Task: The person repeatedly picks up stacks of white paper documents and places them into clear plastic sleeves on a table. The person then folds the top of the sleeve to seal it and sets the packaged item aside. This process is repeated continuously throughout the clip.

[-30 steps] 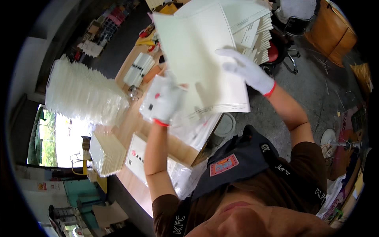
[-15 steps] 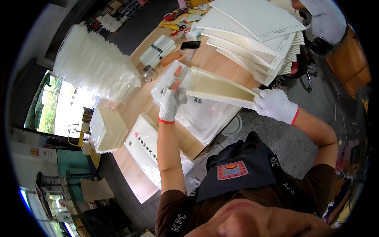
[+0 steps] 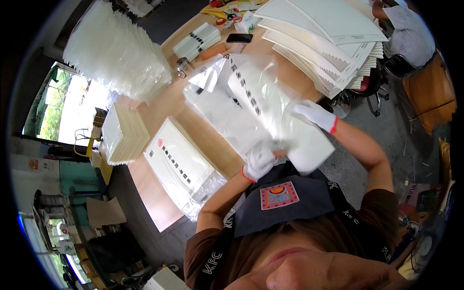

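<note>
A clear plastic bag [image 3: 263,89] with black printing lies over the table's near right edge. A white folded board [image 3: 311,147] sits partly inside it, its near end sticking out toward my apron. At the board's right side my right hand [image 3: 316,115], in a white glove with a red cuff, grips the bag's edge; its thumb is hidden. My left hand [image 3: 261,162], gloved alike, is low by the bag's near end, beside the board. Motion smears its fingers, so its grip is unclear. More flat clear bags [image 3: 217,108] lie under and left of this one.
A bagged white pack [image 3: 181,162] lies on the wooden table [image 3: 150,193] at left. Tall stacks of clear-wrapped packs [image 3: 116,53] and cream boards [image 3: 123,135] stand beyond. White boards [image 3: 324,43] fan out far right, near a phone [image 3: 239,38], a glass jar [image 3: 183,66] and a seated person [image 3: 411,34].
The folded board, held up between both hands before, now lies partly inside the printed bag. My left hand has come down and toward me; my right hand has shifted slightly to the bag's edge.
</note>
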`<move>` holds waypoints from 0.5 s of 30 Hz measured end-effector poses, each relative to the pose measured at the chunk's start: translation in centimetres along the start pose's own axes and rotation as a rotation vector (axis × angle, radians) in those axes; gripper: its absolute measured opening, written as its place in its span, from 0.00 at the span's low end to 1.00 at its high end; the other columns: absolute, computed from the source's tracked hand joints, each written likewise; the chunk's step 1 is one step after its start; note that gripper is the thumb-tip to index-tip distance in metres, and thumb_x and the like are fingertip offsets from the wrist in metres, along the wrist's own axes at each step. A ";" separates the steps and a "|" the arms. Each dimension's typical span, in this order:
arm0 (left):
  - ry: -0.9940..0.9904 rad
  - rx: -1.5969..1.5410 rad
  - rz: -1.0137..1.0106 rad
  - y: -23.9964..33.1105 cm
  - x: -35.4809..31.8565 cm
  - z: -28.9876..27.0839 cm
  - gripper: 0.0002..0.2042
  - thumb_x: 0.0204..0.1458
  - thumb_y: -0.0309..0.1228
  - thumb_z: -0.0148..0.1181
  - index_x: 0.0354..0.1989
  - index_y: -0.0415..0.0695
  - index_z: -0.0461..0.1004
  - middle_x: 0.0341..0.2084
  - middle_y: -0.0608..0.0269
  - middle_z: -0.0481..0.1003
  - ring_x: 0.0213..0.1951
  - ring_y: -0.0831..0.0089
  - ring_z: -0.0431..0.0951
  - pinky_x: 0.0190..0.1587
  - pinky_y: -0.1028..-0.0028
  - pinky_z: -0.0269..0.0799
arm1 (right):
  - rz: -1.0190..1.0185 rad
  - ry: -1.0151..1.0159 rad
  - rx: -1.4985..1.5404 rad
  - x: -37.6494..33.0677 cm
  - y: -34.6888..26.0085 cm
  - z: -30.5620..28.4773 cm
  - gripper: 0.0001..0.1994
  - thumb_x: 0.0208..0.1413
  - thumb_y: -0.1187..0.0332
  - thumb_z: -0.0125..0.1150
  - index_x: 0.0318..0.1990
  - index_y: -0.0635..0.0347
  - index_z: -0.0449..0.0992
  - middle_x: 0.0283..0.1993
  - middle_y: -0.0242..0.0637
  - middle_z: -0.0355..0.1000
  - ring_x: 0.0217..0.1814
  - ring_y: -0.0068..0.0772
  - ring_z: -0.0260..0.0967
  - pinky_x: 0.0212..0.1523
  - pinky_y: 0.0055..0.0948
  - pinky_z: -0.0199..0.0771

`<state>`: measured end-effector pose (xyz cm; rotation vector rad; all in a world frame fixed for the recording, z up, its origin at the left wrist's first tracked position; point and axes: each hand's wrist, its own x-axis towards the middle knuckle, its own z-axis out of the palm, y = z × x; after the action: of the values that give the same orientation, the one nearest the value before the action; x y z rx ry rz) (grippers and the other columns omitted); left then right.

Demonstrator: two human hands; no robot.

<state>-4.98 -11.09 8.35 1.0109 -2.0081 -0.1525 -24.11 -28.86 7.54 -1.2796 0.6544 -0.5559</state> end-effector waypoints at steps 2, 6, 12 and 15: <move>0.054 -0.243 -0.361 -1.1 3.1 0.3 0.11 0.40 0.16 0.50 0.33 0.40 0.73 0.33 0.54 0.77 0.36 0.61 0.78 0.39 0.70 0.74 | -0.080 -0.103 -0.659 2.4 0.6 1.2 0.19 0.52 0.56 0.57 0.43 0.62 0.75 0.41 0.41 0.75 0.44 0.39 0.72 0.46 0.33 0.71; 0.000 -0.188 -0.277 1.0 10.9 0.9 0.15 0.37 0.15 0.50 0.35 0.41 0.74 0.27 0.55 0.75 0.30 0.64 0.77 0.32 0.70 0.72 | -0.175 0.022 -1.035 4.7 3.5 5.8 0.19 0.50 0.56 0.58 0.44 0.61 0.74 0.43 0.43 0.72 0.47 0.40 0.70 0.47 0.33 0.69; -0.021 -0.082 -0.734 -3.1 5.7 1.5 0.11 0.43 0.17 0.50 0.35 0.43 0.73 0.25 0.55 0.75 0.27 0.62 0.76 0.30 0.70 0.71 | -0.214 -0.058 -1.475 -2.0 2.7 8.5 0.20 0.47 0.56 0.60 0.44 0.59 0.72 0.46 0.45 0.68 0.51 0.42 0.66 0.48 0.34 0.68; -0.099 -0.072 -0.762 -2.0 2.7 1.8 0.10 0.43 0.21 0.53 0.36 0.46 0.71 0.28 0.50 0.75 0.31 0.55 0.78 0.31 0.63 0.73 | -0.617 0.230 -1.196 -6.0 4.2 7.3 0.25 0.38 0.61 0.67 0.46 0.56 0.69 0.48 0.42 0.66 0.54 0.46 0.64 0.58 0.47 0.57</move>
<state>-5.97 -14.77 8.12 1.6994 -1.5890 -0.6844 -23.02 -18.76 5.34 -2.6169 0.8108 -0.8620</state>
